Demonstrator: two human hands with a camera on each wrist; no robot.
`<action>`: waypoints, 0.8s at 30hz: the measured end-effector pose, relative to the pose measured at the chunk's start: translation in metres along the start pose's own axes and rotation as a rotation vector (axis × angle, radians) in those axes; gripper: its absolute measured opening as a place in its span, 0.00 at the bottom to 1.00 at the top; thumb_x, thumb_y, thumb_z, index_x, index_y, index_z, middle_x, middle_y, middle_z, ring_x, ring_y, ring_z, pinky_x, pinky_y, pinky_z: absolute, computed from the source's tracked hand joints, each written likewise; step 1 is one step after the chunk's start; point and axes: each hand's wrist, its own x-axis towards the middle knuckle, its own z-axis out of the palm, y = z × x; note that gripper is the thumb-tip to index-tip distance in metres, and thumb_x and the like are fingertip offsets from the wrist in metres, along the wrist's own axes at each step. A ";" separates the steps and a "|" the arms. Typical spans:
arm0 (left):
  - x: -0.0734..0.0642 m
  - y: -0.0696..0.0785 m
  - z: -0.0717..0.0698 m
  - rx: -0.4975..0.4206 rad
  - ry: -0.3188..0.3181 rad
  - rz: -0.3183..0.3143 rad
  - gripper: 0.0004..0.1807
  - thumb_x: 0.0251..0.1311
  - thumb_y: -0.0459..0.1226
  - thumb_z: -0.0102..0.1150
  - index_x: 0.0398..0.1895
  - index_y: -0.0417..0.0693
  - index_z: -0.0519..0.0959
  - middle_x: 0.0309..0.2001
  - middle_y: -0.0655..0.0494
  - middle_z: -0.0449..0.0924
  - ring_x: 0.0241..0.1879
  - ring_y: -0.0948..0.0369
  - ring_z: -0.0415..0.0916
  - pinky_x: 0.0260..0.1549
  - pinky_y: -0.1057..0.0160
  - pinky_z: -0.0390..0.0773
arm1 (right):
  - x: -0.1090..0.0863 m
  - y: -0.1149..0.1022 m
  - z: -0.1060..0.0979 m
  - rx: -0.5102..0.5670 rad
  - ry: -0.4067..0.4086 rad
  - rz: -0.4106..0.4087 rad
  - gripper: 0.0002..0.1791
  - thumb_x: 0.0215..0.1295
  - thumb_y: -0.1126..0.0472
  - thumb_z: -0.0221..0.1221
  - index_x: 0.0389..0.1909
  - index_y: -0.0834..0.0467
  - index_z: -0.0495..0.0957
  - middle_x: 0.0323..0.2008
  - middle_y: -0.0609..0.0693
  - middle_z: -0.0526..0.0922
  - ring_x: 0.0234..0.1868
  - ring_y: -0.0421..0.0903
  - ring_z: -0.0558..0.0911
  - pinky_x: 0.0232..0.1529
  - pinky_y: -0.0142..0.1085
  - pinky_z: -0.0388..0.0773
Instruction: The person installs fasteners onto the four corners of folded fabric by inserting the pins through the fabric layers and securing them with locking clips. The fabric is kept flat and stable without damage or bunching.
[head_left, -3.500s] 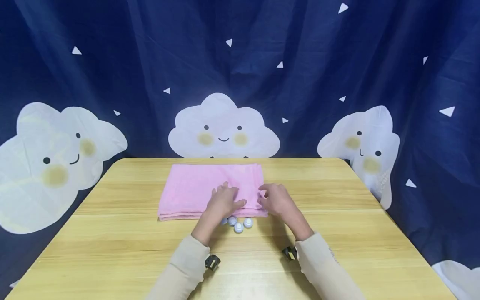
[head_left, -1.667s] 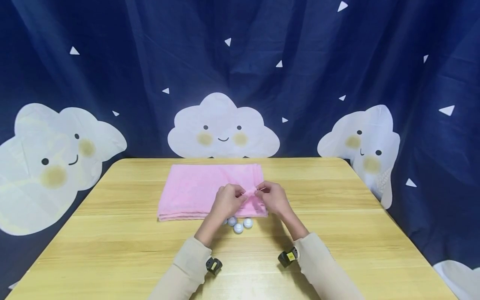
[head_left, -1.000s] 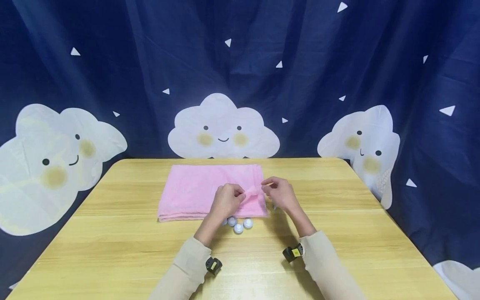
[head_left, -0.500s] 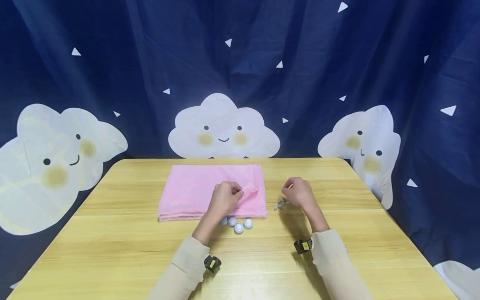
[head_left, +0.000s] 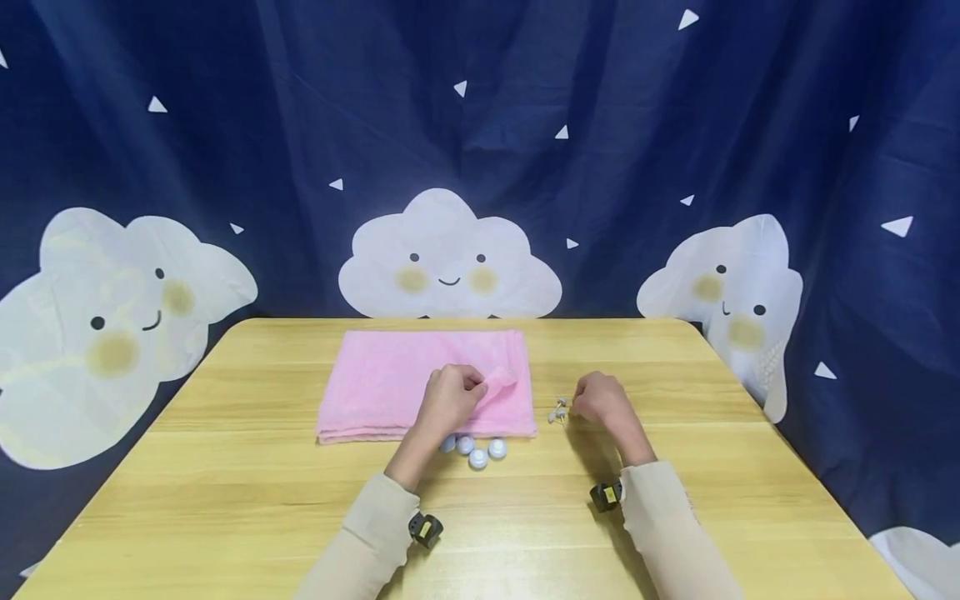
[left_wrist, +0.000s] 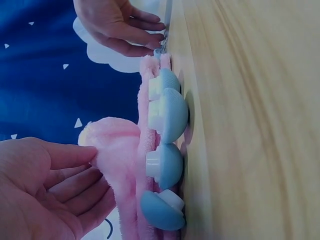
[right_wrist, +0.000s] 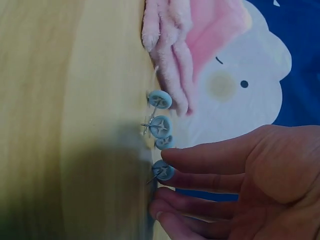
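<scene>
Pinching the pink cloth [head_left: 397,367] on the table [head_left: 300,508], the left hand [head_left: 447,398] has a fold [head_left: 502,382] raised; the right hand [head_left: 604,400] is beside the pins [right_wrist: 160,126], its grip unclear, with caps [head_left: 478,459] seemingly unattached.

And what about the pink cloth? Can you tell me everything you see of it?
The pink cloth looks soft and fluffy, like plush. It's folded into a rough rectangle, with stacked layers showing along its near edge. It lies mostly flat on the wooden table, towards the far side. Near its right end, the left hand pinches up a bit. Four blue knobs sit by the near edge; whether all touch it, I can't tell.
</scene>
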 end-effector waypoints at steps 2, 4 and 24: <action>0.000 0.000 0.000 -0.002 0.001 0.003 0.04 0.60 0.33 0.68 0.35 0.43 0.89 0.31 0.52 0.89 0.36 0.54 0.85 0.43 0.54 0.82 | -0.001 0.000 0.000 -0.001 0.001 0.002 0.01 0.50 0.69 0.62 0.24 0.62 0.80 0.24 0.52 0.80 0.28 0.49 0.76 0.29 0.38 0.73; 0.000 0.000 0.000 -0.002 0.001 0.006 0.04 0.60 0.33 0.68 0.35 0.43 0.89 0.31 0.52 0.89 0.36 0.54 0.85 0.43 0.54 0.82 | -0.001 -0.001 0.001 -0.005 -0.005 0.011 0.03 0.49 0.70 0.59 0.21 0.60 0.76 0.21 0.51 0.75 0.25 0.48 0.72 0.26 0.36 0.70; 0.001 -0.004 0.002 -0.055 0.016 -0.006 0.02 0.59 0.32 0.68 0.33 0.43 0.88 0.28 0.53 0.89 0.32 0.58 0.84 0.40 0.56 0.82 | -0.003 -0.016 -0.008 0.097 0.107 -0.059 0.11 0.70 0.60 0.58 0.30 0.62 0.81 0.26 0.52 0.81 0.27 0.47 0.74 0.30 0.38 0.71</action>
